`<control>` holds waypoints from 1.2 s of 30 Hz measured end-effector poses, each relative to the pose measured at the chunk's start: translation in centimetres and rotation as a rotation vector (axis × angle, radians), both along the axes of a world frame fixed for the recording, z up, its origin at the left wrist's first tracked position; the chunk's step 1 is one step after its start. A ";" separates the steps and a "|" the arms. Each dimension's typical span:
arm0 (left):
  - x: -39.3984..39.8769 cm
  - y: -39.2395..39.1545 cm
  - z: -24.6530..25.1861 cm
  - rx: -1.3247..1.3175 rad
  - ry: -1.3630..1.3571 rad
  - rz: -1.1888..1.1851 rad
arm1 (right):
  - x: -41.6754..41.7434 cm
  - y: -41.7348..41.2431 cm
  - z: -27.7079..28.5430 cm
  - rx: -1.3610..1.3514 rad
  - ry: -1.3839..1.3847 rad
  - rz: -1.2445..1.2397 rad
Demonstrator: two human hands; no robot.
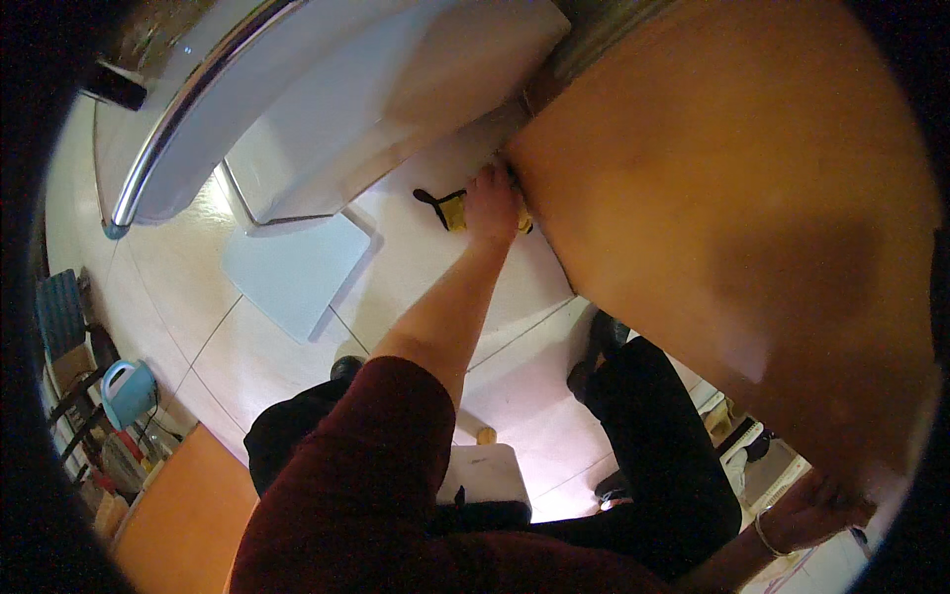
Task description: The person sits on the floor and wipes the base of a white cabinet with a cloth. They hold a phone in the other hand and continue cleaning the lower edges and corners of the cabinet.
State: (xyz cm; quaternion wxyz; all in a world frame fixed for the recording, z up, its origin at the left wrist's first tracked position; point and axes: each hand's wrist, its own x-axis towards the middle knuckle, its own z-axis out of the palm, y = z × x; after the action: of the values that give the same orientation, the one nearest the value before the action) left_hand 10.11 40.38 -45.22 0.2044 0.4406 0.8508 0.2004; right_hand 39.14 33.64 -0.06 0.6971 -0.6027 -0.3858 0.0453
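My left hand point(491, 204) reaches down to the floor at the lower edge of a large orange-brown panel point(668, 163). Beneath its palm and fingers is a yellow and black item point(453, 211), perhaps cloth, with a black loop sticking out to the left. The hand covers the middle of that item, and shadow hides some fingertips. Far to the lower right, my right hand point(816, 508), a band at its wrist, has its fingers curled against the near end of the panel. Blur and shadow hide what its fingers grip.
A white cabinet-like body point(319, 148) with a curved chrome rail point(178, 104) stands at upper left. A light blue flat board point(297, 267) lies on the tiled floor point(215, 334). A stool point(486, 475) is below me. A blue jug-like container point(128, 393) stands among clutter at left.
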 end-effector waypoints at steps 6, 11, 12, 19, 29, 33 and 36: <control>2.6 -5.6 -2.8 0.276 0.314 -0.380 | 3.6 -0.6 -0.6 -0.070 -0.314 0.048; -2.0 -2.3 -0.3 -0.040 0.298 -0.400 | 3.3 -0.7 -0.3 0.076 0.019 0.098; -2.6 -1.4 -0.9 -0.056 0.363 -0.358 | 2.6 -0.5 -0.1 0.058 0.026 0.091; -1.8 -0.3 -0.7 -0.128 0.239 -0.236 | 7.4 -2.5 -0.6 -0.158 -0.497 0.188; 6.4 -6.8 0.5 -0.221 0.018 -0.539 | -2.2 -0.2 -1.4 -0.061 -0.225 -0.141; 5.4 -7.2 0.7 -0.085 -0.070 -0.625 | 1.7 -1.0 -0.6 -0.066 -0.141 0.036; 3.9 -5.7 -2.1 -0.115 -0.027 -0.516 | 5.6 -1.4 -0.3 -0.106 -0.118 0.170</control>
State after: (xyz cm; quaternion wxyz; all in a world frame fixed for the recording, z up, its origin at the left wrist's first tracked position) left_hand 13.96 34.67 -47.35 0.2849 0.6279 0.7175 0.0987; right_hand 44.76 32.28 -0.38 0.6340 -0.6055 -0.4727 0.0891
